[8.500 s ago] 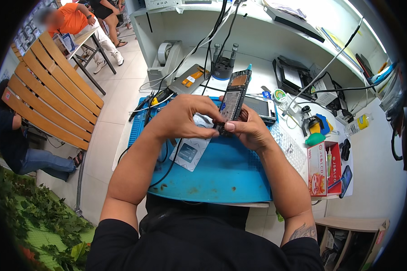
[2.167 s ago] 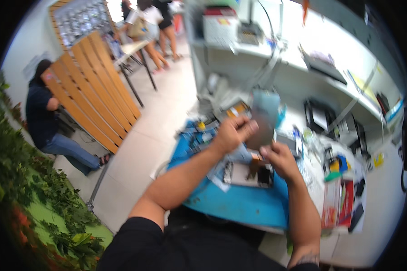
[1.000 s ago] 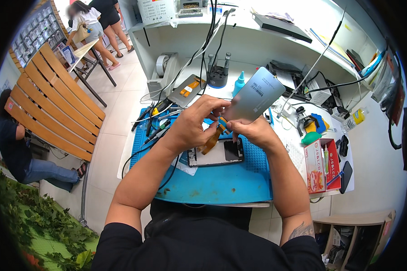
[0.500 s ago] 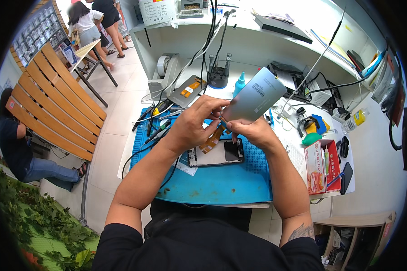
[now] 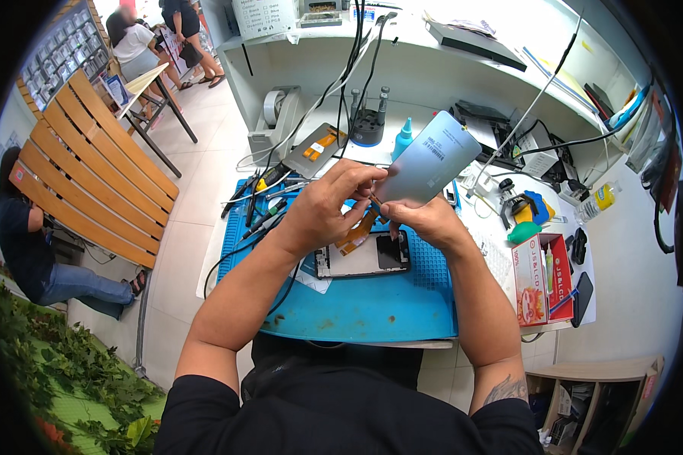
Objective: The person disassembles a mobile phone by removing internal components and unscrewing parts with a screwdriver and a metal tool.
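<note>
Both my hands are raised over the blue work mat. My right hand grips the lower end of a silvery phone screen panel, tilted with its metallic back up. At that same end my left hand is closed, thumb and fingers pinching near the base of an orange flex cable; exactly what sits between the fingertips is hidden. The cable hangs below the panel. Beneath my hands, an opened phone frame lies on the mat, partly covered by the cable and fingers.
Screwdrivers and tools lie left of my hands. Behind stand a grey panel with orange flex, a round tool holder and a blue bottle. A red-and-white box is at right. Cables hang from the shelf.
My hands and the screen panel hold nearly the same pose, with only slight finger shifts. In the background at upper left, the standing people have moved.
</note>
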`<state>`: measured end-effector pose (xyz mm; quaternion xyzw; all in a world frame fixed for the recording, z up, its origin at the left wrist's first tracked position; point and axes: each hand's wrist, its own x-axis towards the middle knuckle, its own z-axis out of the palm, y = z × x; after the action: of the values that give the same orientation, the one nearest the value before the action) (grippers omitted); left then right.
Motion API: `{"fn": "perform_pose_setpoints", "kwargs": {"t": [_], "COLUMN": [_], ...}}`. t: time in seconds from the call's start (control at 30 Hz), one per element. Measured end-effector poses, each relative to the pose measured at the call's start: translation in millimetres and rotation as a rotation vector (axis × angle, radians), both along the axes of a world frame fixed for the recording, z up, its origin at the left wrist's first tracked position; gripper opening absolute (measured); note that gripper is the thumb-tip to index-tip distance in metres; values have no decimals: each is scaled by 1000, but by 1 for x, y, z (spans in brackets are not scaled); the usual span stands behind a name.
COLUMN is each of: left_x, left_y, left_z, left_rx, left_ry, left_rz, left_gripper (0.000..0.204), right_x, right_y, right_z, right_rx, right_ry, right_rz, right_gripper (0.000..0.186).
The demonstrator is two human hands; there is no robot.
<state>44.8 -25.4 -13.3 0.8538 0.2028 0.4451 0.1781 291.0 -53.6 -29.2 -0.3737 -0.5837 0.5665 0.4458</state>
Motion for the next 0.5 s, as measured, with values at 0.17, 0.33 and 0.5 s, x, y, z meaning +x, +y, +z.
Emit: {"fn": "perform_pose_setpoints", "kwargs": {"t": [0.17,0.33,0.5], "left_x": [-1,-1,-1], "left_y": [3,3,3], "left_z": [-2,0,-1], "left_rx": [-28,-111,-160], "left_ry": [-21,-39,-54], "left_rz": [-11,-39,-27], "left_gripper": [57,55,51], "right_x": [-3,0,-6], "right_y": [-1,-1,-2], "right_z": [3,-2,-1], "right_rx": [36,-1,-16], "right_ry": [8,-9,-5], "right_rz": [-4,-12,-39], "right_gripper": [41,42,41]}}
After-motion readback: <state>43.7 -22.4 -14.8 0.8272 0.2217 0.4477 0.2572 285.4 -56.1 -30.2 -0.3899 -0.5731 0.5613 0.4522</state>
